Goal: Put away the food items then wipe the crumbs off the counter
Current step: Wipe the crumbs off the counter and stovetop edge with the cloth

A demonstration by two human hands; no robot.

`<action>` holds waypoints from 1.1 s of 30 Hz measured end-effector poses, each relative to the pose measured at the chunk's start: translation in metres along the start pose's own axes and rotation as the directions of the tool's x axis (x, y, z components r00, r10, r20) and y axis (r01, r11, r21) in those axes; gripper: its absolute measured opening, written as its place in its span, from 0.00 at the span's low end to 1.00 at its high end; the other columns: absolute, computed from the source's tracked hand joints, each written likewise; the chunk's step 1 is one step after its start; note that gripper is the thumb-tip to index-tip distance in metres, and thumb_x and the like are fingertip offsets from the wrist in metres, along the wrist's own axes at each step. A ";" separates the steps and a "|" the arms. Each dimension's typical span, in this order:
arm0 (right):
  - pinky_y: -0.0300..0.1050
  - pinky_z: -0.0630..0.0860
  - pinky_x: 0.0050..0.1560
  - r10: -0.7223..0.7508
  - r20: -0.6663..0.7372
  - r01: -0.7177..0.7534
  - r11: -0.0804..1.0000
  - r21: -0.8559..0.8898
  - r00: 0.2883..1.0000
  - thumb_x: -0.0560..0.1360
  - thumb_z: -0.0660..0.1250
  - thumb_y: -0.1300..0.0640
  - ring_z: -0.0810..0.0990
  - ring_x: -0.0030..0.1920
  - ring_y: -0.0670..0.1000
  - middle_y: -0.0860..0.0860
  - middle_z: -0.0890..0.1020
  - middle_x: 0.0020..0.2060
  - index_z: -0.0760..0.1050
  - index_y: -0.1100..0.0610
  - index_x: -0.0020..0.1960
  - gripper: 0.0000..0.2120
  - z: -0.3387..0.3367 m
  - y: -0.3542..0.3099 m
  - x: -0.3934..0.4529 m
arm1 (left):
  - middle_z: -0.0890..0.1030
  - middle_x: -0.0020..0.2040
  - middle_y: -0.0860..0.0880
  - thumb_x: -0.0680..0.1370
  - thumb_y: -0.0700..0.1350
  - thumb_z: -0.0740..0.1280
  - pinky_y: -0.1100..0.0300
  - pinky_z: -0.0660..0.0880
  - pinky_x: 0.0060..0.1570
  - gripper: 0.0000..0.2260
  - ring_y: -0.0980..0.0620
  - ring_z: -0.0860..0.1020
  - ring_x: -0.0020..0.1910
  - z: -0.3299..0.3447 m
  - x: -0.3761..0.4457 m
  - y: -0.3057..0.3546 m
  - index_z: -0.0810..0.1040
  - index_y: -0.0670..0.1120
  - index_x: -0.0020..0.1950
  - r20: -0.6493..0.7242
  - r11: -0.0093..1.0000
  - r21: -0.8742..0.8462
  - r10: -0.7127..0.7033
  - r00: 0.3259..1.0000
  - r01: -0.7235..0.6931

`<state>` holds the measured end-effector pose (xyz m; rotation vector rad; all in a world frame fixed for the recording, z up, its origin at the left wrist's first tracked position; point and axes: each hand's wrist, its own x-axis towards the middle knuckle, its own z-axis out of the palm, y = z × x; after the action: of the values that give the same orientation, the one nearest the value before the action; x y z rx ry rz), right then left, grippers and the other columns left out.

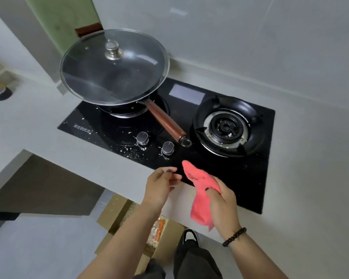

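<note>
Your right hand holds a soft cloth that is bright pink all over. On that wrist you wear a bracelet of round black beads. The flat glass stove top is shiny black, with pale yellow crumbs dotted over it like little specks. The round wok with the see-through glass lid is dark grey inside, and its long wooden handle is reddish brown. The smooth stone counter is pale grey. The cardboard box down on the floor is light brown.
</note>
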<state>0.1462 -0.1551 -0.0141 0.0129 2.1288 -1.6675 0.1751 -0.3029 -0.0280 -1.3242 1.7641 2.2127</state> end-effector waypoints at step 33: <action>0.36 0.39 0.74 -0.213 0.432 0.451 0.677 -0.581 0.876 0.70 0.49 0.56 0.51 0.74 0.39 0.39 0.65 0.70 0.73 0.47 0.67 0.28 -0.108 0.092 0.043 | 0.85 0.44 0.47 0.80 0.38 0.57 0.58 0.73 0.47 0.12 0.51 0.82 0.46 0.109 0.017 -0.008 0.80 0.45 0.53 -0.041 0.997 0.063 -0.043 0.998 0.045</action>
<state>0.0969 -0.0404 -0.0943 -0.8748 2.4174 -0.8559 0.1034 -0.2199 -0.0444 -1.3890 1.7842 2.1035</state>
